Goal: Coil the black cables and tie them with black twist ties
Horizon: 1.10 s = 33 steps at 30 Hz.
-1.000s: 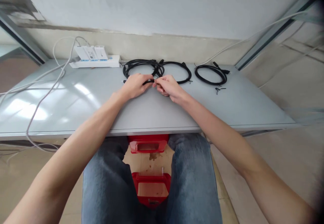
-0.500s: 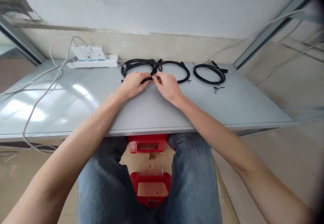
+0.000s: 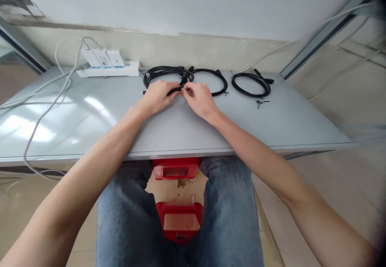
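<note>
Black cable seemingly pinched between both hands.

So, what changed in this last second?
Very little. The right hand has uncurled and lies flatter, its fingertips meeting the left hand on the near side of the left coil. Both hands kept their pinch on that cable. The middle coil, right coil and power strip stayed put on the table; only the view shifted slightly.
</note>
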### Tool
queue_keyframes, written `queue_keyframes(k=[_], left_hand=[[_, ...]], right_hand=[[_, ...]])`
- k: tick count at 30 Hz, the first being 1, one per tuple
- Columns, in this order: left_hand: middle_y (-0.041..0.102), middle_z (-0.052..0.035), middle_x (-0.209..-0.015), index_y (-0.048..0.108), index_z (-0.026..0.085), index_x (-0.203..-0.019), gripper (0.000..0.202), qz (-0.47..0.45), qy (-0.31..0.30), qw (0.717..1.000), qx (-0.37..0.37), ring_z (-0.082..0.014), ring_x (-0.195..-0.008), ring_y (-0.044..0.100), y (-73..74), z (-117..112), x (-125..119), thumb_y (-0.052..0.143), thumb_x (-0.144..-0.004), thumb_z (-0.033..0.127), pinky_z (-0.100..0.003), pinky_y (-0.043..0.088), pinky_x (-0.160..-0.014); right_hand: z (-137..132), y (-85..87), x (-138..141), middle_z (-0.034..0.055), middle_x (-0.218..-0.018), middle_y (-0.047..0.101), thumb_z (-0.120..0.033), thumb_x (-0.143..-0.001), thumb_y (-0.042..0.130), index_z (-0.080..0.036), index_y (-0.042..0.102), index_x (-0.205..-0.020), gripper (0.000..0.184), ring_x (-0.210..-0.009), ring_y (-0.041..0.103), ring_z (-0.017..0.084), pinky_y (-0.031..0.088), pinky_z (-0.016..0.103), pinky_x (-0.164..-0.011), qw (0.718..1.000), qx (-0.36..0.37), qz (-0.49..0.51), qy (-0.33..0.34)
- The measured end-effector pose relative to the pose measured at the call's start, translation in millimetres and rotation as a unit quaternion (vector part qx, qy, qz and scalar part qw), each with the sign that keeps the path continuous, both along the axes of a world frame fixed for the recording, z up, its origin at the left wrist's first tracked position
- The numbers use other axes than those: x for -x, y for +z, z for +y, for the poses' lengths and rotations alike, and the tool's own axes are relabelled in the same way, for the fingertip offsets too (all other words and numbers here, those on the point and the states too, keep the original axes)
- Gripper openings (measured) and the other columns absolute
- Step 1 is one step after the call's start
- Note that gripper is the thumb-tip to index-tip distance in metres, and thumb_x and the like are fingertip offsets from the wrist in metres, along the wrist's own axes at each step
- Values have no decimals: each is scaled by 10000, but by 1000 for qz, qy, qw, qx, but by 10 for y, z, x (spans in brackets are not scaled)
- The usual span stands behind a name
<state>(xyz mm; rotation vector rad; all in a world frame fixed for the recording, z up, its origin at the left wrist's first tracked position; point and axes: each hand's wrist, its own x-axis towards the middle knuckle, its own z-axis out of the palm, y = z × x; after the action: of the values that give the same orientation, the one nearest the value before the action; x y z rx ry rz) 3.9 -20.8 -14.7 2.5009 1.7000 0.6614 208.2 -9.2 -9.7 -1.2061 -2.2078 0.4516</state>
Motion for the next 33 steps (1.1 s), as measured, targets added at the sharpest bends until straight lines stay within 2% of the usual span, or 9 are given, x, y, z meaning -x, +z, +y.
queue_keyframes(k=[3,7,12,16,21,27,30,33], left_hand=[[829,-127,-1125,805,214,-1265,359,-15,-20,1000,1,-328,-1123,753,-4,2,1,538,-1084,372,-406,546,-1002],[819,-129,-1104,797,193,-1227,339,-29,-49,998,5,-303,-1063,753,-6,2,-4,526,-1084,337,-394,554,-991],[816,-120,-1154,766,188,-1284,368,-49,-72,996,-4,-295,-1124,742,19,-22,-42,477,-1107,331,-382,549,-1031],[815,-124,-1182,753,197,-1320,379,-54,-74,996,-5,-301,-1154,748,29,-43,-63,454,-1125,327,-394,545,-1055],[821,-130,-1217,753,200,-1386,432,-57,-85,995,-1,-312,-1186,755,16,-40,-59,435,-1137,355,-414,549,-1076],[787,-143,-1420,672,186,-1563,514,-66,-88,994,-10,-316,-1285,746,4,-40,-93,424,-1133,323,-416,538,-1131],[772,-145,-1457,647,193,-1589,522,-65,-87,994,-16,-311,-1293,746,-7,-33,-107,429,-1131,314,-414,541,-1134],[800,-139,-1371,659,186,-1566,509,-56,-74,996,-17,-303,-1246,756,-24,-12,-91,454,-1118,312,-399,548,-1111]], right_hand=[[29,-14,8,58,-843,706,-305,-1089,586,-219,719,-917,235,-888,655,225,478,315,-790,998,31,50,9],[52,-29,21,19,-704,627,-260,-1061,606,-224,637,-785,280,-694,588,163,443,269,-633,981,115,153,36],[36,7,35,-27,-609,554,-246,-1009,691,-235,573,-752,283,-501,434,97,300,214,-447,928,233,289,41],[23,44,49,-44,-578,524,-234,-975,712,-228,557,-758,267,-452,393,72,194,202,-394,889,305,341,35],[7,82,66,-64,-572,500,-222,-942,726,-219,552,-768,247,-432,348,58,160,209,-379,844,375,382,26],[44,141,43,-92,-556,423,-194,-983,661,-209,552,-781,230,-427,256,55,158,196,-367,796,441,414,31],[93,153,19,-102,-554,387,-197,-1001,625,-211,539,-777,241,-427,195,57,160,196,-367,792,460,399,40],[117,125,11,-79,-571,421,-252,-1009,646,-225,518,-763,278,-435,227,69,162,221,-378,822,443,353,52]])
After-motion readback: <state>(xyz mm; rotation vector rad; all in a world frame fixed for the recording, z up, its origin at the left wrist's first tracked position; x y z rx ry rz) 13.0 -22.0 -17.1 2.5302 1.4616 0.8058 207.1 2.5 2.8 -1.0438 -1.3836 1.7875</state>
